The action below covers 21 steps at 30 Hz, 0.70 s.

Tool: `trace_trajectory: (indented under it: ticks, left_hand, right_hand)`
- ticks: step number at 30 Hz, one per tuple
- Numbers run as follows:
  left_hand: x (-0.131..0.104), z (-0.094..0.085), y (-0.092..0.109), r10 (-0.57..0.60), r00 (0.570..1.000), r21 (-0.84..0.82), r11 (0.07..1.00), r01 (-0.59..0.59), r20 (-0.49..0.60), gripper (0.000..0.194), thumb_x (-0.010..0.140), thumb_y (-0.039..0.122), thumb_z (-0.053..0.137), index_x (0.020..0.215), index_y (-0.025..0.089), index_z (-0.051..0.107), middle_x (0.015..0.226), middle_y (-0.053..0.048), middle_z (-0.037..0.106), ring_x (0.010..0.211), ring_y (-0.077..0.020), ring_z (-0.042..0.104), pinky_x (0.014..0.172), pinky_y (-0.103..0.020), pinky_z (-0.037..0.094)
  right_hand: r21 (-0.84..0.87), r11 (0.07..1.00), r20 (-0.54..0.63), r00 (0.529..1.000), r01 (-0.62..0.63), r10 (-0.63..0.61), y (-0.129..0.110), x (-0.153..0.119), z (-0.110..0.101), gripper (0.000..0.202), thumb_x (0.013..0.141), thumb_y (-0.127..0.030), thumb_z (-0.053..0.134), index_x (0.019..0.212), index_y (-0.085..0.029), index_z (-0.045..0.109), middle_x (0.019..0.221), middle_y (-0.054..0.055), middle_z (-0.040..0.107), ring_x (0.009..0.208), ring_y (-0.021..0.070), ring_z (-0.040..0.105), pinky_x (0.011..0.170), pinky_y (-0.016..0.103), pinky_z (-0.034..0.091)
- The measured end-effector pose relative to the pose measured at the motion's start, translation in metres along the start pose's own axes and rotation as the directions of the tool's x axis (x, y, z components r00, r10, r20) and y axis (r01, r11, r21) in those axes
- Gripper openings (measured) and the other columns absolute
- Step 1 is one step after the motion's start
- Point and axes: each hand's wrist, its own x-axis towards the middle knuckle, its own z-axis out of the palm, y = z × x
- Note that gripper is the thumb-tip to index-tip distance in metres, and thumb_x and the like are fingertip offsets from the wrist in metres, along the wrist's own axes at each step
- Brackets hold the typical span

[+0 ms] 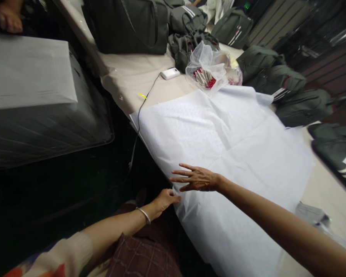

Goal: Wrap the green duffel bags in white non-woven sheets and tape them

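A large thin white sheet (219,154), creased in the middle, is spread over the table and hangs over its near edge. I cannot tell whether it is paper or fabric. My left hand (165,201), with a bangle at the wrist, pinches the sheet at that edge. Just above it, my right hand (194,179) is spread with fingers apart over the sheet's border and holds nothing. Whether its palm presses on the sheet is hidden.
A clear plastic bag (203,71) with red and silvery pieces sits beyond the sheet, near a white device (170,73) with a black cable. Dark green bags (305,105) line the far side. A grey bin (86,111) stands left; another person's hand (10,18) is behind.
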Motion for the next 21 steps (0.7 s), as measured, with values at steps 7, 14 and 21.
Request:
trace_trajectory:
  ticks: [7, 14, 21]
  left_hand:
    - [0.003, -0.003, 0.005, 0.054, 0.998, 0.044, 0.997, -0.056, 0.027, 0.038, 0.055, 0.044, 0.085, 0.073, 0.014, 0.070, 0.072, -0.002, 0.066, 0.073, -0.0181, 0.057, 0.076, -0.031, 0.041]
    - [0.006, -0.001, 0.004, 0.098, 0.995, 0.073, 0.992, -0.099, 0.020, 0.032, 0.058, 0.041, 0.083, 0.070, 0.015, 0.069, 0.068, -0.001, 0.064, 0.070, -0.0173, 0.055, 0.072, -0.030, 0.040]
    - [-0.009, -0.017, -0.032, 0.007, 0.999, 0.064, 0.998, -0.004, -0.050, 0.038, 0.055, 0.043, 0.084, 0.076, 0.015, 0.070, 0.071, -0.001, 0.065, 0.071, -0.0182, 0.056, 0.070, -0.030, 0.040]
  right_hand:
    - [0.029, 1.000, -0.046, 0.999, -0.008, 0.009, 0.005, -0.007, -0.014, 0.036, 0.089, -0.017, 0.064, 0.122, -0.031, 0.062, 0.155, 0.000, 0.036, 0.147, 0.0231, 0.019, 0.120, 0.054, 0.024]
    - [0.006, 1.000, -0.016, 1.000, -0.012, 0.012, 0.003, -0.012, -0.028, 0.040, 0.092, -0.017, 0.058, 0.129, -0.032, 0.056, 0.153, 0.001, 0.039, 0.146, 0.0229, 0.026, 0.120, 0.053, 0.025]
    - [-0.155, 0.771, -0.274, 0.776, -0.618, 0.568, 0.042, -0.031, -0.093, 0.063, 0.089, 0.000, 0.042, 0.145, -0.029, 0.037, 0.154, 0.004, 0.038, 0.143, 0.0243, 0.032, 0.120, 0.059, 0.018]
